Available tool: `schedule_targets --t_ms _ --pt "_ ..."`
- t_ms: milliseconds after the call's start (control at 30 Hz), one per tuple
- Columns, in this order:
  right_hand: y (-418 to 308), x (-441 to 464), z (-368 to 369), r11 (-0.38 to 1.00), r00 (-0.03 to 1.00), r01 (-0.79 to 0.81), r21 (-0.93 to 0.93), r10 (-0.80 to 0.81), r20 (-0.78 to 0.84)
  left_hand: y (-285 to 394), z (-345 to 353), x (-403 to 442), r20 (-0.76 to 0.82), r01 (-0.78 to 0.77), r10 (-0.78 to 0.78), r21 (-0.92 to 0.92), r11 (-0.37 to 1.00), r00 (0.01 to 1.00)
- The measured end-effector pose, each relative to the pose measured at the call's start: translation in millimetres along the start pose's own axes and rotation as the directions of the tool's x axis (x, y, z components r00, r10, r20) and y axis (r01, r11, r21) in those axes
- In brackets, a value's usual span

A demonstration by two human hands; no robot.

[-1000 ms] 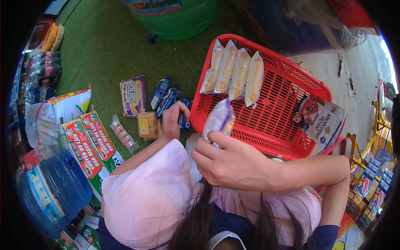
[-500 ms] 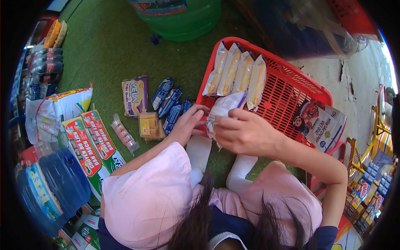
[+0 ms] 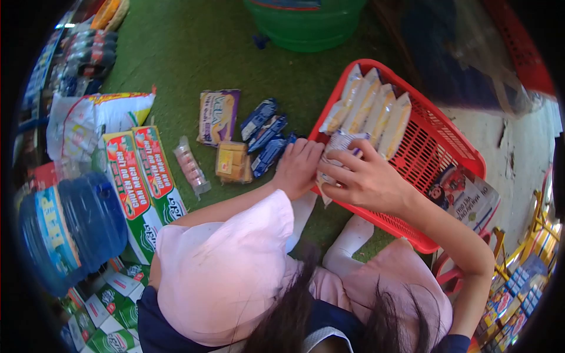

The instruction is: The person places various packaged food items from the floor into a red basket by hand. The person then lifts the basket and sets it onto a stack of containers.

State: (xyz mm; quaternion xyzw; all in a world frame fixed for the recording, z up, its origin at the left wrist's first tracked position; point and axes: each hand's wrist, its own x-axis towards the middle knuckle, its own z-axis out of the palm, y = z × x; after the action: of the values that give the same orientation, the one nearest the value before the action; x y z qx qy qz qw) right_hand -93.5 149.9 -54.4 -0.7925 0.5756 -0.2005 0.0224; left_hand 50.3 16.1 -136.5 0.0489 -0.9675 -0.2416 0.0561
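Note:
A red plastic basket (image 3: 465, 138) holds several white-and-yellow snack packets (image 3: 376, 112) in a row and a dried cherry pack (image 3: 468, 197). My right hand (image 3: 365, 179) is closed on a white-and-purple packet (image 3: 342, 143) over the basket's near left corner. Beside it my left hand (image 3: 299, 167) has its fingers bent against the packet's left side and the basket rim; what it grips is hidden. Left of my left hand, several blue packets (image 3: 269, 154), a clear pack of yellow biscuits (image 3: 231, 162), a VELA packet (image 3: 218, 117) and a tube of round sweets (image 3: 191, 167) lie on green carpet.
A green water jug (image 3: 309, 26) stands beyond the carpet. At left are a blue water jug (image 3: 73, 223), red-and-green cartons (image 3: 141, 188), a white sack (image 3: 97, 120) and dark bottles (image 3: 91, 56). Boxed goods (image 3: 506, 306) sit on a yellow rack at lower right.
The view has shifted, moving most things right or down. My right hand has brought the white-and-purple packet to the basket's corner. My left hand has left the blue packets and come to its side.

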Motion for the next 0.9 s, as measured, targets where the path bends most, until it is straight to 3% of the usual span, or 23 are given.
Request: schedule_targets --t_ms 33,100,233,300,433,467,533,567,633,667,700,733,800,833,900 --pt "0 -1 3 1.0 1.0 -0.002 0.022 0.003 -0.02 -3 -6 0 -0.007 0.016 -0.016 0.014 1.0 1.0" --pt "-3 -2 9 0.999 1.0 0.007 0.034 -0.006 -0.016 -5 -15 3 0.051 0.036 -0.024 -0.252 0.967 0.998" --pt "-4 6 20 0.997 0.997 0.072 -0.013 -0.072 0.022 -39 -36 3 0.041 0.04 -0.028 -0.351 0.935 0.999" --pt "2 12 32 0.989 0.989 0.147 -0.007 -0.146 0.018 -67 -47 -1 -0.015 0.189 -0.204 -0.316 0.93 0.979" --pt "19 11 60 0.988 0.986 0.148 0.046 -0.15 0.066 -144 -73 -17 -0.414 0.448 -0.397 0.03 0.893 0.819" --pt "19 12 58 0.988 0.987 0.156 0.017 -0.156 0.03 -168 -73 -25 -0.415 0.448 -0.397 0.03 0.893 0.819" --pt "9 12 34 0.996 0.996 0.084 0.033 -0.083 -0.012 -203 -72 -39 -0.331 0.777 -0.737 -0.02 0.63 0.589" --pt "3 9 22 0.998 0.999 0.013 0.053 -0.01 -0.049 -205 -73 -40 -0.33 0.779 -0.74 -0.02 0.627 0.586" --pt "-10 -15 12 0.995 0.999 -0.043 0.085 0.044 -0.006 -207 -72 -44 -0.043 0.86 -0.861 -0.04 0.508 0.506" --pt "-21 -27 12 0.832 0.915 -0.403 0.381 0.354 0.193 -208 -68 -45 -0.035 0.855 -0.855 -0.021 0.519 0.518" --pt "-27 -34 15 0.472 0.711 -0.7 0.536 0.532 0.46 -208 -64 -46 -0.035 0.858 -0.858 -0.021 0.513 0.512" --pt "-31 -36 23 0.47 0.711 -0.7 0.537 0.529 0.463 -208 -60 -46 -0.098 0.847 -0.841 0.054 0.529 0.532" --pt "-40 -45 47 -0.178 0.386 -0.776 0.605 0.623 0.68 -211 -54 -48 -0.143 0.83 -0.818 0.133 0.542 0.557" --pt "-44 -51 67 -0.192 0.373 -0.779 0.597 0.624 0.687 -216 -53 -48 -0.155 0.839 -0.825 0.086 0.537 0.543" --pt "-46 -56 105 0.059 0.582 -0.595 0.802 0.72 0.379 -221 -49 -52 -0.143 0.84 -0.829 0.042 0.541 0.541"
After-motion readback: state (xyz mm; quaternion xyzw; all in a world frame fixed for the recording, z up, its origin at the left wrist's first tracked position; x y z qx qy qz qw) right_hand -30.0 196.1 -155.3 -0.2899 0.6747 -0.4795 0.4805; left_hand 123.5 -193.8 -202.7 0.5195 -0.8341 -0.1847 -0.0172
